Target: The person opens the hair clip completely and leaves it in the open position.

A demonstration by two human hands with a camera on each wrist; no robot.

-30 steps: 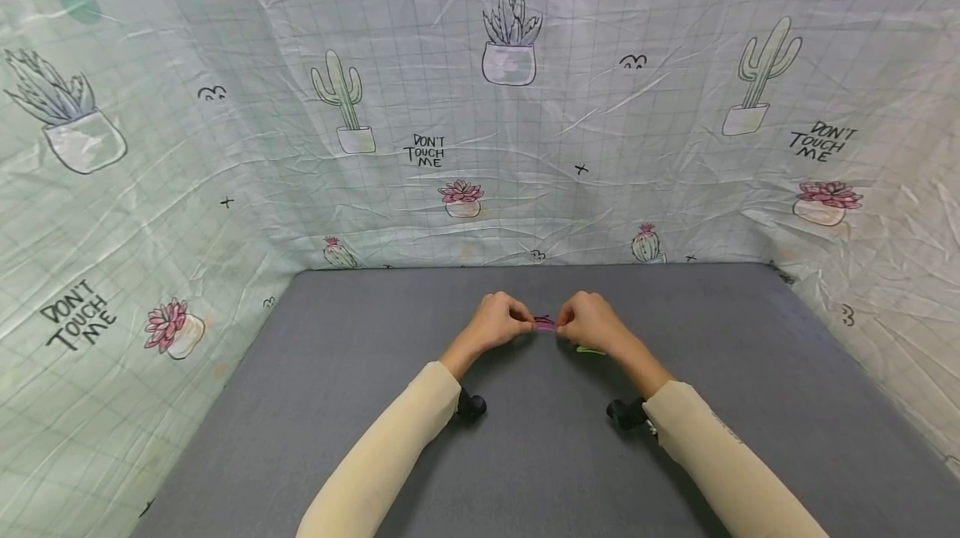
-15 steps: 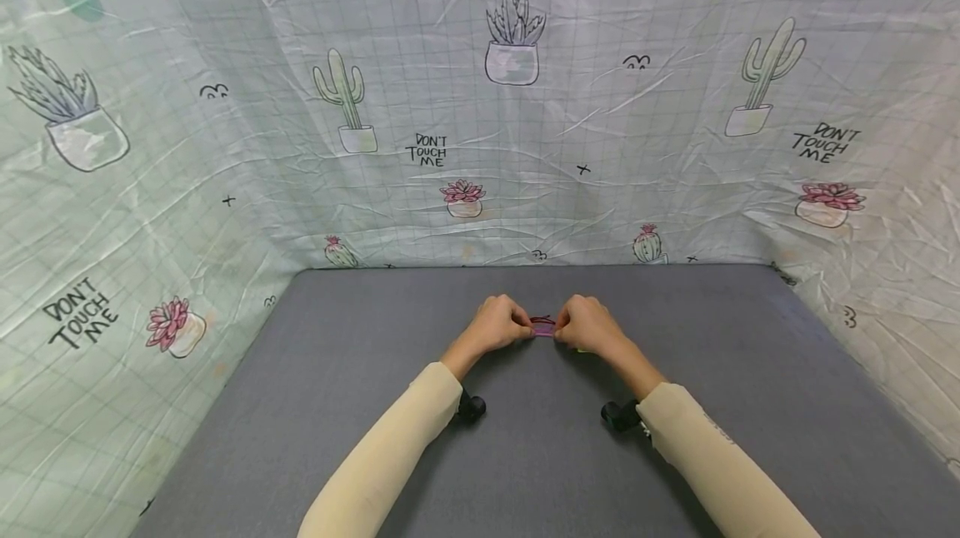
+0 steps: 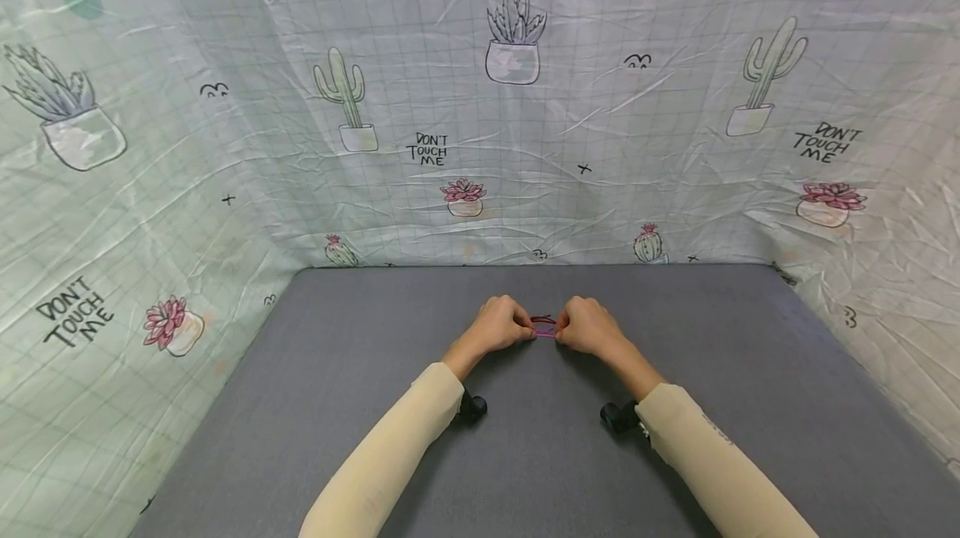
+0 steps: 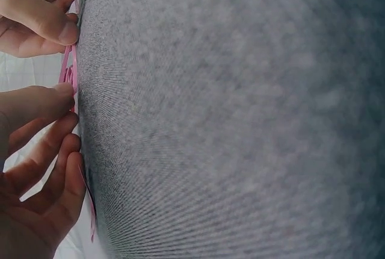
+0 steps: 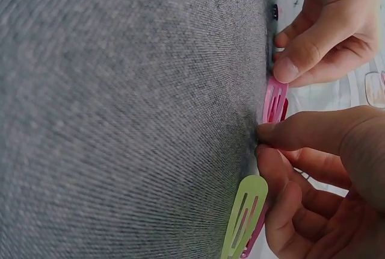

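Note:
A pink snap hair clip [image 5: 275,99] spans the gap between my two hands at the far middle of the table. My left hand [image 3: 498,323] pinches one end of it between thumb and fingertips. At the other end, the thumb and index finger of my right hand [image 3: 588,326] pinch it, while the remaining fingers curl loosely. Just behind lies a dark red clip [image 3: 542,319], partly covered by the hands. Beside the right hand's lower fingers is a light green snap clip [image 5: 243,220], hidden from the head view.
The grey cloth-covered table [image 3: 360,405] reaches back to a hanging curtain [image 3: 465,105] printed with cacti. A darker pink clip [image 5: 255,235] shows beneath the green one. Near the left hand's lower fingers lies another thin pinkish clip [image 4: 91,211].
My right hand has shifted slightly left and now covers the green clip in the head view. The pink clip has tilted and looks thinner there. My left hand has barely moved.

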